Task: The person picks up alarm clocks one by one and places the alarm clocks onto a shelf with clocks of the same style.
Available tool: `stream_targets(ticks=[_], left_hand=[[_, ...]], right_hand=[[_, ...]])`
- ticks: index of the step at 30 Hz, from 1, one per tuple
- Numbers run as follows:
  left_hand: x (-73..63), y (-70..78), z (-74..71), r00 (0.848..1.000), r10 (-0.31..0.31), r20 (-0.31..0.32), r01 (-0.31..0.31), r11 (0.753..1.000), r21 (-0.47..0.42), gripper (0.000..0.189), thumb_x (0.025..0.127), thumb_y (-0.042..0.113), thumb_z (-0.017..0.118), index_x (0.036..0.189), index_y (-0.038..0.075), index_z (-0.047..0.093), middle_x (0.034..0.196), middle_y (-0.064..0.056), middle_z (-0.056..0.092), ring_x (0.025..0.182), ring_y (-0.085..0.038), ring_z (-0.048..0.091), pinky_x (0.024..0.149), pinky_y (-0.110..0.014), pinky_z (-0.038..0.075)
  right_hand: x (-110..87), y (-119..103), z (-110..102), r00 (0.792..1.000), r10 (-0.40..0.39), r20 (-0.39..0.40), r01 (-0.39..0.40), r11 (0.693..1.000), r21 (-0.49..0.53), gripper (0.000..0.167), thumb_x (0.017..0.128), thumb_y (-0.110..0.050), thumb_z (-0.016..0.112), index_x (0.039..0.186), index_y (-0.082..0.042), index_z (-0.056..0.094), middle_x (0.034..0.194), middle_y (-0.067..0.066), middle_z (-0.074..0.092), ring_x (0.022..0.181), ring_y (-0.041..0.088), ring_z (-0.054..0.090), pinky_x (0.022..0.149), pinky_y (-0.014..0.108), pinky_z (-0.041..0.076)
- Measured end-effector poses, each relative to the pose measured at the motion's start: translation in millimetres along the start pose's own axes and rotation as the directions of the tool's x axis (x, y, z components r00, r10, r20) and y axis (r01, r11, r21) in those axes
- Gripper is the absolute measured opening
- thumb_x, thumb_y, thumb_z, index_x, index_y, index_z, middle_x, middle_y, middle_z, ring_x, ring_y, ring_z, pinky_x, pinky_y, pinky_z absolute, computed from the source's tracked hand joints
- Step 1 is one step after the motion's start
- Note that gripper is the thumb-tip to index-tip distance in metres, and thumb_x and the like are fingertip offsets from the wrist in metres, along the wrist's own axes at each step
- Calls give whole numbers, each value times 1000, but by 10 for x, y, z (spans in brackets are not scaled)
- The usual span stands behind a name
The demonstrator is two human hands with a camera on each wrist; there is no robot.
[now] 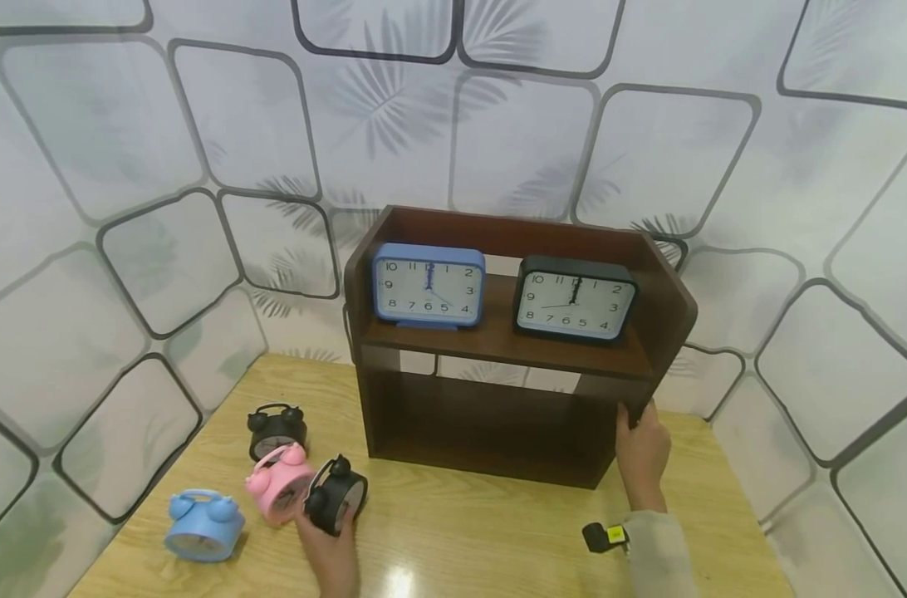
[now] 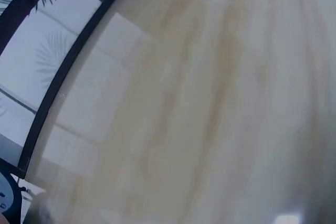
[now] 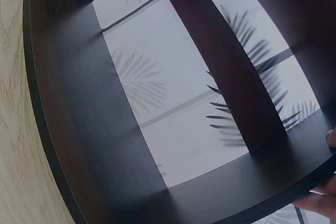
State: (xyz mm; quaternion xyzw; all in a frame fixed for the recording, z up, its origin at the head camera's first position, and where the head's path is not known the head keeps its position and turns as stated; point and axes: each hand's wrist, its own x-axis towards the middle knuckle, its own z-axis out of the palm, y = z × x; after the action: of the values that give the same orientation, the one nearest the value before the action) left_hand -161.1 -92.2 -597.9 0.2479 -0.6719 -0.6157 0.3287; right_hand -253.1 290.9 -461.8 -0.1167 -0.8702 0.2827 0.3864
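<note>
Between curled left fingers (image 1: 345, 531), a black alarm clock (image 1: 344, 498); inside clasping right fingers (image 1: 648, 428), a shelf edge (image 1: 664, 353).

The wood-grained worktop (image 1: 461, 531) bears a dark shelf (image 1: 666, 303) and, left of it, a black bell clock (image 1: 277, 436), a pink clock (image 1: 281, 486) and a light-blue clock (image 1: 204, 530). On the shelf stand a blue rectangular clock (image 1: 428, 286) and a black rectangular clock (image 1: 576, 299).

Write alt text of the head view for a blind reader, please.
A left hand grips a black alarm clock near three more alarm clocks on a wooden table; the right hand holds the side of a dark brown shelf where two rectangular clocks stand.
</note>
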Motion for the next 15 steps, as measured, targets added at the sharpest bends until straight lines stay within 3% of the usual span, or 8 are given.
stream_targets(ticks=[3, 8, 9, 13, 15], left_hand=[[14, -22, -39, 999, 10, 53, -12, 999, 39, 70, 77, -12, 64, 137, -1, 30, 134, -28, 43, 124, -40, 41, 111, -23, 25], [54, -13, -67, 993, 34, 112, -43, 996, 81, 66, 79, -10, 64, 135, -3, 30, 132, -31, 42, 125, -40, 40, 111, -23, 25], [60, -9, -65, 993, 41, 114, -50, 996, 76, 67, 78, -10, 63, 135, -3, 30, 131, -32, 42, 126, -40, 40, 111, -25, 26], [73, -14, -50, 993, 68, 98, -74, 995, 63, 69, 75, -12, 64, 135, -5, 31, 130, -33, 40, 123, -38, 40, 106, -13, 23], [72, -23, -49, 994, 72, 83, -77, 995, 58, 70, 73, -12, 65, 134, -5, 32, 129, -34, 41, 122, -38, 41, 106, -15, 24]], right_hand=[[-3, -6, 1, 1000, 2, 3, -2, 1000, 0, 27, 86, -12, 61, 102, 8, 54, 79, 39, 60, 71, 59, 55, 62, 62, 39], [-1, -6, -2, 1000, -7, 0, 7, 1000, 2, 27, 86, -12, 62, 102, 9, 54, 77, 38, 61, 70, 59, 55, 61, 62, 39], [1, -5, -4, 1000, -9, -2, 9, 1000, 3, 27, 86, -12, 62, 102, 9, 54, 77, 38, 61, 69, 58, 55, 61, 62, 39], [1, -8, -5, 1000, -12, -6, 12, 1000, 4, 27, 86, -12, 62, 102, 9, 54, 75, 38, 60, 68, 58, 55, 60, 62, 39], [-2, -9, 0, 1000, -13, -3, 13, 1000, 2, 27, 86, -12, 61, 101, 9, 54, 75, 38, 60, 67, 58, 55, 60, 62, 39]])
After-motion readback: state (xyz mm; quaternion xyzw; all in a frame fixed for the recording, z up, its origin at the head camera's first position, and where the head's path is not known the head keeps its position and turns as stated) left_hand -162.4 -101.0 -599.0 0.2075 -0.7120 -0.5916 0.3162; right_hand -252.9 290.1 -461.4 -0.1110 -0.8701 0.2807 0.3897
